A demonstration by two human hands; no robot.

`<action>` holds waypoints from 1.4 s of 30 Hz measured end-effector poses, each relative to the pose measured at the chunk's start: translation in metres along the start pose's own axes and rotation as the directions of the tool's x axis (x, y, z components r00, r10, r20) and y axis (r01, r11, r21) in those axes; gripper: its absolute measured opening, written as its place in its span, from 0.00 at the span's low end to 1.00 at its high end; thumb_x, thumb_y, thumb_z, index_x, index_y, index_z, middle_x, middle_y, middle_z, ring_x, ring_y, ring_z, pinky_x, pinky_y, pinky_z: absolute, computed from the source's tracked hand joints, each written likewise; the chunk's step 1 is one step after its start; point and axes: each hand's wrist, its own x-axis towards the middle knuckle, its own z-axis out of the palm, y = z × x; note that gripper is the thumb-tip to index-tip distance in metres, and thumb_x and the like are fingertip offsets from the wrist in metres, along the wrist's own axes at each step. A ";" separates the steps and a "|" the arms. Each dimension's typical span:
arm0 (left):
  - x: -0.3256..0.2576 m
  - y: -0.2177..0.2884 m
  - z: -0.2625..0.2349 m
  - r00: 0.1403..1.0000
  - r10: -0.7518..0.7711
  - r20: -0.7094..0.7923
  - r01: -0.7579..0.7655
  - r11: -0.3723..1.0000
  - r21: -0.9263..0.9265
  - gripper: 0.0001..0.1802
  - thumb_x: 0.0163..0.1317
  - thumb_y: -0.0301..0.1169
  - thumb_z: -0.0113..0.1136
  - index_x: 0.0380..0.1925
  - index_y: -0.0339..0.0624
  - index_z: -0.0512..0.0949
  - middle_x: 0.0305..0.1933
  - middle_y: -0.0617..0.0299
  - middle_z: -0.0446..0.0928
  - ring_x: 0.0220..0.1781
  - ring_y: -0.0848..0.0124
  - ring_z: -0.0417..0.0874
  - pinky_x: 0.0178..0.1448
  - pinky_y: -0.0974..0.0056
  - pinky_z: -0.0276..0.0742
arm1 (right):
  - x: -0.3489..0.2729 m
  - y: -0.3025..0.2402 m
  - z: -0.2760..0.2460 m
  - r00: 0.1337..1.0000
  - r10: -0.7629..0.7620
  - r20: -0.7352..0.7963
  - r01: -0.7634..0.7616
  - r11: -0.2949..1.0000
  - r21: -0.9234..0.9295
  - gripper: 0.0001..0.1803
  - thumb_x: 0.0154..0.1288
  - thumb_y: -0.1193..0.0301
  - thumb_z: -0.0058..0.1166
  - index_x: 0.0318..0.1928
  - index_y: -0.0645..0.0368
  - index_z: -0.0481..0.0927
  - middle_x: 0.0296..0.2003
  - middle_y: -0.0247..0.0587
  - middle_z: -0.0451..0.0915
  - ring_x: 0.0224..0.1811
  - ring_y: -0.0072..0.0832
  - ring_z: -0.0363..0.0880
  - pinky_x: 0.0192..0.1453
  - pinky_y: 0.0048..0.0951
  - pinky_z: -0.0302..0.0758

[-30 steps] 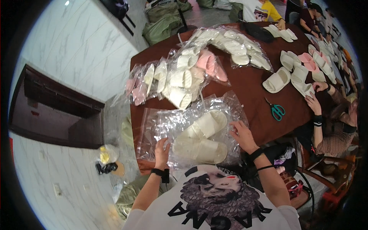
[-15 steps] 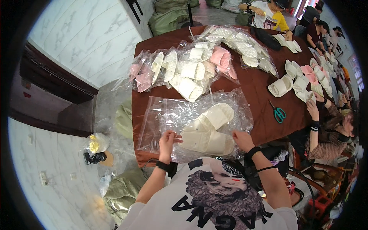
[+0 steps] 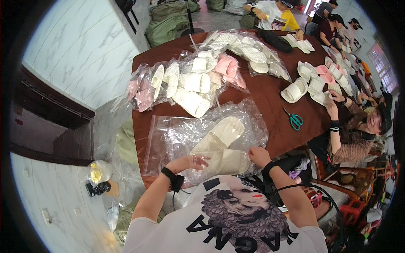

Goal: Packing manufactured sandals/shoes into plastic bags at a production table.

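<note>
A pair of cream slippers [image 3: 228, 131] lies in a clear plastic bag [image 3: 168, 131] on the table directly before me, one slipper angled away over the other. My left hand [image 3: 188, 163] reaches across the near left side of the pair, palm down with fingers stretched out over the film. At the near right end of the pair, my right hand [image 3: 258, 156] has its fingers pinched together at the bag's edge, close to the slipper's toe. Black bands circle both my wrists.
Bagged white and pink slippers [image 3: 196, 82] pile up beyond my bag. Teal-handled scissors [image 3: 296, 122] lie to the right on the brown tablecloth [image 3: 270, 111]. Loose slippers [image 3: 316, 84] sit farther right by a seated co-worker [image 3: 358, 135]. Another person [image 3: 274, 14] works at the far end.
My left hand has slid rightward over the near slipper and its fingers have stretched out. My right hand stays pinched at the right side. The whole view has shifted slightly.
</note>
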 end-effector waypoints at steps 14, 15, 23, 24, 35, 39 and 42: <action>0.087 -0.014 -0.013 0.976 0.175 0.127 -0.006 0.611 -0.792 0.57 0.52 0.35 0.70 0.74 0.68 0.41 0.76 0.53 0.49 0.74 0.50 0.56 0.71 0.39 0.57 | 0.019 -0.022 -0.004 0.919 0.361 -0.157 -0.295 0.897 0.329 0.13 0.64 0.60 0.49 0.39 0.56 0.77 0.32 0.49 0.82 0.36 0.50 0.81 0.42 0.49 0.76; 0.085 -0.024 -0.016 0.941 0.320 0.109 -0.115 0.609 -0.785 0.55 0.52 0.37 0.70 0.74 0.68 0.43 0.76 0.52 0.49 0.75 0.50 0.55 0.72 0.40 0.57 | 0.016 -0.023 0.000 0.919 0.314 -0.240 -0.260 0.938 0.230 0.13 0.64 0.60 0.48 0.39 0.55 0.77 0.32 0.49 0.82 0.36 0.50 0.81 0.42 0.49 0.76; 0.054 -0.046 0.006 0.999 -0.035 0.011 0.030 0.604 -0.796 0.48 0.64 0.40 0.61 0.74 0.56 0.39 0.74 0.45 0.51 0.73 0.50 0.60 0.74 0.45 0.56 | 0.013 -0.025 -0.002 0.830 0.342 -0.442 -0.337 0.937 0.093 0.10 0.66 0.64 0.46 0.35 0.55 0.75 0.29 0.50 0.80 0.29 0.49 0.80 0.34 0.50 0.75; 0.055 -0.022 0.014 0.999 -0.028 0.026 0.038 0.665 -0.746 0.45 0.67 0.41 0.56 0.74 0.56 0.38 0.72 0.44 0.56 0.71 0.50 0.63 0.73 0.46 0.59 | 0.006 -0.034 0.001 0.832 0.263 -0.489 -0.295 0.955 0.012 0.09 0.67 0.65 0.46 0.34 0.56 0.74 0.29 0.50 0.79 0.29 0.48 0.80 0.33 0.49 0.75; 0.150 -0.065 -0.016 0.993 0.116 0.035 -0.060 0.720 -0.692 0.34 0.69 0.30 0.50 0.72 0.49 0.49 0.58 0.57 0.74 0.56 0.66 0.78 0.59 0.59 0.76 | 0.018 -0.017 0.000 0.857 0.193 -0.477 -0.172 0.981 0.087 0.07 0.67 0.66 0.45 0.38 0.56 0.72 0.30 0.49 0.79 0.34 0.49 0.79 0.37 0.48 0.75; 0.127 -0.017 -0.002 0.996 0.028 0.079 0.043 0.641 -0.766 0.37 0.68 0.32 0.55 0.73 0.51 0.48 0.60 0.59 0.73 0.58 0.64 0.77 0.61 0.56 0.74 | 0.012 -0.019 -0.022 0.820 0.339 -0.461 -0.300 0.941 0.159 0.06 0.68 0.67 0.45 0.39 0.56 0.70 0.26 0.50 0.79 0.31 0.49 0.80 0.34 0.50 0.73; 0.120 -0.018 0.009 0.993 0.049 0.107 0.049 0.661 -0.749 0.31 0.70 0.36 0.52 0.70 0.54 0.54 0.65 0.60 0.69 0.58 0.67 0.76 0.63 0.57 0.72 | 0.014 -0.032 -0.020 0.837 0.319 -0.445 -0.272 0.947 0.169 0.08 0.68 0.65 0.43 0.42 0.54 0.70 0.24 0.53 0.79 0.29 0.50 0.80 0.32 0.52 0.72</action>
